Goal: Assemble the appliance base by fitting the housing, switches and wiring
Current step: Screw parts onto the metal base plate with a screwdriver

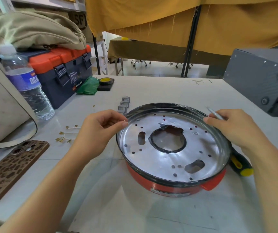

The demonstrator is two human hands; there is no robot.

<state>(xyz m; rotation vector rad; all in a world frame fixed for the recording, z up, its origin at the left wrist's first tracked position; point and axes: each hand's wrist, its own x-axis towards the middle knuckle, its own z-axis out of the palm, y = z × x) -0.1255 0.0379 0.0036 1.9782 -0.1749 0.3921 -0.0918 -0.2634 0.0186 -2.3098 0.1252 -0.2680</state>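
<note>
round red appliance base with silver metal plate (173,148) on white desk (101,190), before me | my left hand (99,130) pinches small brass terminal (125,121) at its rim | my right hand (232,126) grips thin metal tool (214,113); fingertips on rim

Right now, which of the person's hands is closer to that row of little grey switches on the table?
Left. The left hand sits at the housing's near-left rim, just below the grey switches. The right hand, pinching a thin metal tool, is across the housing at its far-right rim.
</note>
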